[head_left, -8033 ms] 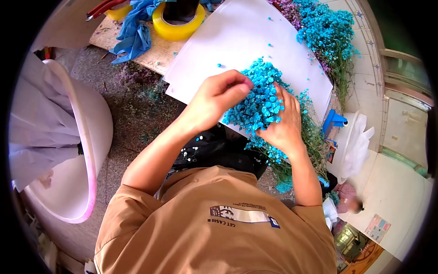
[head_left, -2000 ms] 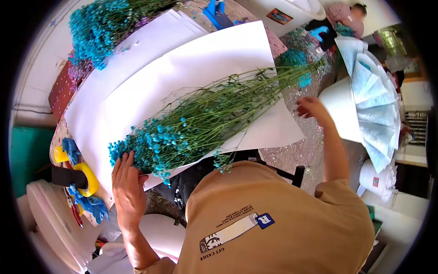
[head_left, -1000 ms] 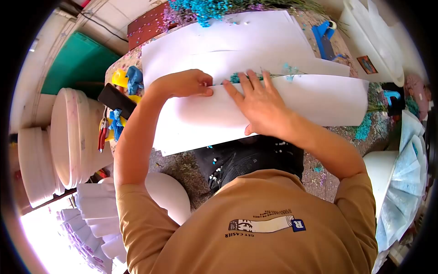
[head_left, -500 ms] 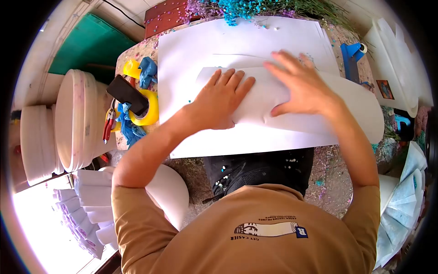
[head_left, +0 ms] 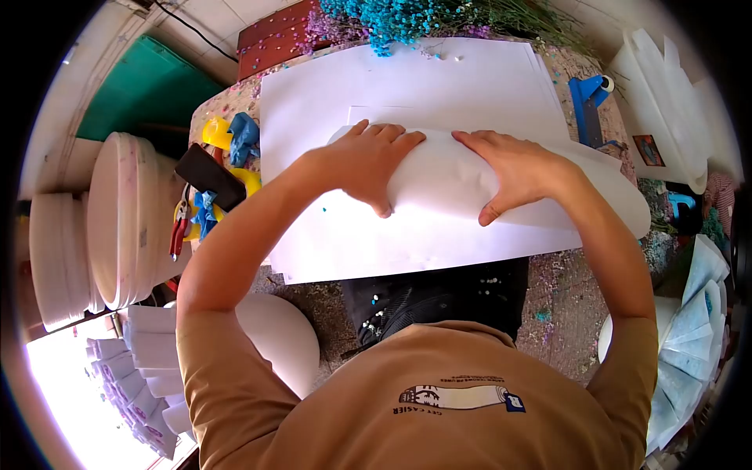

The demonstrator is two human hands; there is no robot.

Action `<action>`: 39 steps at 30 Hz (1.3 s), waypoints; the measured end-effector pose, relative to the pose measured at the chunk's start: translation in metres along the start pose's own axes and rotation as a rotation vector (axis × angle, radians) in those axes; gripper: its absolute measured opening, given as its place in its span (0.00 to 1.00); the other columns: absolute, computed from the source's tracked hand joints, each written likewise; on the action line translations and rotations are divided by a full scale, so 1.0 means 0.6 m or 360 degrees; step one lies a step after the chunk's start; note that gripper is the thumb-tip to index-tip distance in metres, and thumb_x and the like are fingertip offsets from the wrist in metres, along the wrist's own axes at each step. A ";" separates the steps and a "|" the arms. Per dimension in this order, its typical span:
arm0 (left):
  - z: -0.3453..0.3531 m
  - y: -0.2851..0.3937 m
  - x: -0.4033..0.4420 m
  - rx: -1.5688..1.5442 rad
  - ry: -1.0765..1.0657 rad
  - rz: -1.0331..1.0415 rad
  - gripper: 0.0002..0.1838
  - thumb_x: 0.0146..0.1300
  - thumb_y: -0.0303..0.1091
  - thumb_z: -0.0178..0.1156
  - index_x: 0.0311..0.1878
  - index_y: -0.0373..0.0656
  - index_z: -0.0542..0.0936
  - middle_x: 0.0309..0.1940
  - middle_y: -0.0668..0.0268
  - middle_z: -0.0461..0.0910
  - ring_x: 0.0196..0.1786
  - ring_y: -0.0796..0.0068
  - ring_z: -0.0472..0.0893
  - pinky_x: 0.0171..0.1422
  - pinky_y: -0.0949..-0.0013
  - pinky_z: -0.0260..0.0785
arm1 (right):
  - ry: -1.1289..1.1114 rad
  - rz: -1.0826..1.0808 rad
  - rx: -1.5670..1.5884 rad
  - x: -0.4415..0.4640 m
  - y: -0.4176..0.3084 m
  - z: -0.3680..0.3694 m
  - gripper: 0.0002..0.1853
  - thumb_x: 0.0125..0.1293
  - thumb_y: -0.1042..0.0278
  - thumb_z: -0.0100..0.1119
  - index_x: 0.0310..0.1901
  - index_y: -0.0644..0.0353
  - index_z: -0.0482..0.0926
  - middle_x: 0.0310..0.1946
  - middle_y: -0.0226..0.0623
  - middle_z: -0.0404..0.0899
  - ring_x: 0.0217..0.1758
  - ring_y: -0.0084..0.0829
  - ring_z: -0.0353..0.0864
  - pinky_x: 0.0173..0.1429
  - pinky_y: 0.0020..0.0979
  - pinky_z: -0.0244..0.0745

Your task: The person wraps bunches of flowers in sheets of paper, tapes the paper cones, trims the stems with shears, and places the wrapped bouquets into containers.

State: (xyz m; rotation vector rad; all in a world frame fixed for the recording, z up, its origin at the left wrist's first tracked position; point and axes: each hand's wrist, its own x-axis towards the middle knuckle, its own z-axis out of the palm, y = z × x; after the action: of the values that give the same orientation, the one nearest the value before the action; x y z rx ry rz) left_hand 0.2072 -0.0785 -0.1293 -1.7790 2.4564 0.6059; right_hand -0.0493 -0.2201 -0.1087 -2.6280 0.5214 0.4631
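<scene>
A white paper roll lies across larger flat sheets of white paper on the table in front of me. It is wider at its right end, and whatever may be inside is hidden. My left hand grips the roll's left part, fingers over the far side and thumb on the near side. Around its middle, my right hand holds it the same way, thumb towards me. The two hands are apart, with bare paper showing between them.
Blue and purple dried flowers lie at the far edge. A blue tape dispenser stands at the right. On the left are a dark phone, red-handled pliers and yellow tape. White wrapped bundles stand lower left.
My right hand, raised and blurred before, has come down onto the roll with its thumb on the near side. My left hand has shifted slightly left and now wraps the roll.
</scene>
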 end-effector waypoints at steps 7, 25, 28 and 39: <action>-0.011 -0.024 0.028 -0.0413 -0.0485 -0.0037 0.65 0.33 0.47 0.81 0.80 0.45 0.60 0.66 0.46 0.73 0.69 0.46 0.74 0.75 0.51 0.67 | -0.0120 0.0097 0.0129 -0.008 -0.013 0.008 0.63 0.40 0.49 0.83 0.80 0.48 0.59 0.60 0.52 0.77 0.62 0.55 0.78 0.64 0.46 0.75; -0.085 0.002 0.022 -0.0814 -0.0820 -0.0333 0.51 0.40 0.46 0.76 0.72 0.42 0.70 0.62 0.49 0.79 0.62 0.48 0.81 0.68 0.54 0.73 | -0.0169 -0.0036 0.0751 0.030 0.042 0.023 0.54 0.36 0.54 0.83 0.70 0.60 0.73 0.52 0.52 0.86 0.47 0.40 0.88 0.53 0.35 0.82; -0.062 -0.039 0.063 -0.0852 -0.0988 -0.0511 0.52 0.40 0.46 0.78 0.72 0.39 0.70 0.62 0.49 0.79 0.62 0.48 0.80 0.69 0.54 0.72 | -0.0691 0.0137 0.1327 0.068 0.078 -0.007 0.55 0.36 0.54 0.85 0.69 0.68 0.73 0.53 0.48 0.87 0.51 0.37 0.88 0.56 0.35 0.82; -0.044 -0.017 0.066 -0.0138 -0.0143 -0.0205 0.50 0.39 0.43 0.79 0.70 0.40 0.71 0.54 0.51 0.81 0.57 0.49 0.82 0.60 0.51 0.76 | 0.0325 -0.0002 0.0226 0.023 0.043 0.003 0.58 0.40 0.44 0.85 0.74 0.58 0.68 0.59 0.51 0.76 0.57 0.49 0.82 0.60 0.44 0.78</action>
State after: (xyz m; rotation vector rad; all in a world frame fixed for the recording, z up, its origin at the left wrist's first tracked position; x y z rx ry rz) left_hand 0.2083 -0.1263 -0.1185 -1.8789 2.2695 0.7733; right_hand -0.0484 -0.2448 -0.1242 -2.5515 0.5933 0.1509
